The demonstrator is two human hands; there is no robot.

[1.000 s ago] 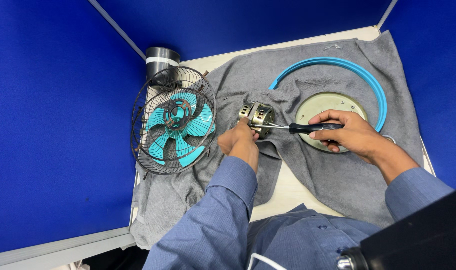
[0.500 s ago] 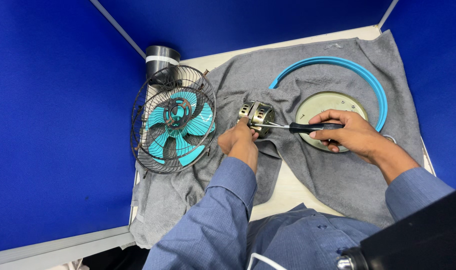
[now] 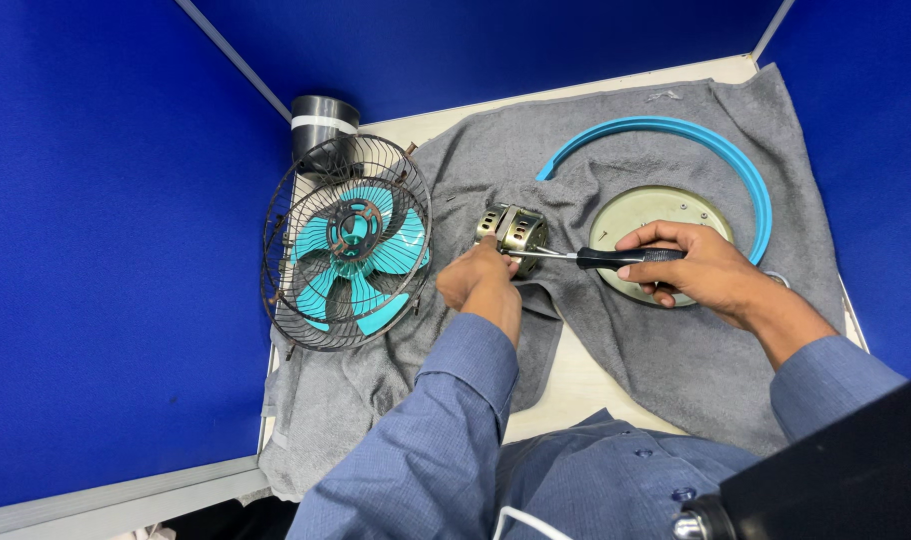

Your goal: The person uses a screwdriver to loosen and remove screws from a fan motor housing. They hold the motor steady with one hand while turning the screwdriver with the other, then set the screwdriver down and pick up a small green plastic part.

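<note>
- The right hand (image 3: 711, 268) is wrapped tight round the black ribbed handle of a screwdriver (image 3: 601, 257), whose thin steel shaft runs to the motor (image 3: 513, 229).
- The left hand (image 3: 478, 277) presses on the motor's near side, fingers curled against it; how firmly they clasp it cannot be told, since the fingertips are hidden.
- The motor is a small, squat, dull-brass metal drum with slotted vents, resting on a crumpled grey towel (image 3: 676, 360) of soft looped pile.
- Just right of the motor, partly under the right hand, lies a round, flat, pale-olive metal plate (image 3: 641, 212) with small holes.
- Beyond and right of the motor curves a smooth blue plastic ring (image 3: 666, 128), an open arc.
- Left of the motor sits a rusty round wire cage (image 3: 346, 243) holding teal plastic blades.
- Behind the cage stands a dark cylinder (image 3: 324, 118) with a white band, its base hidden.
</note>
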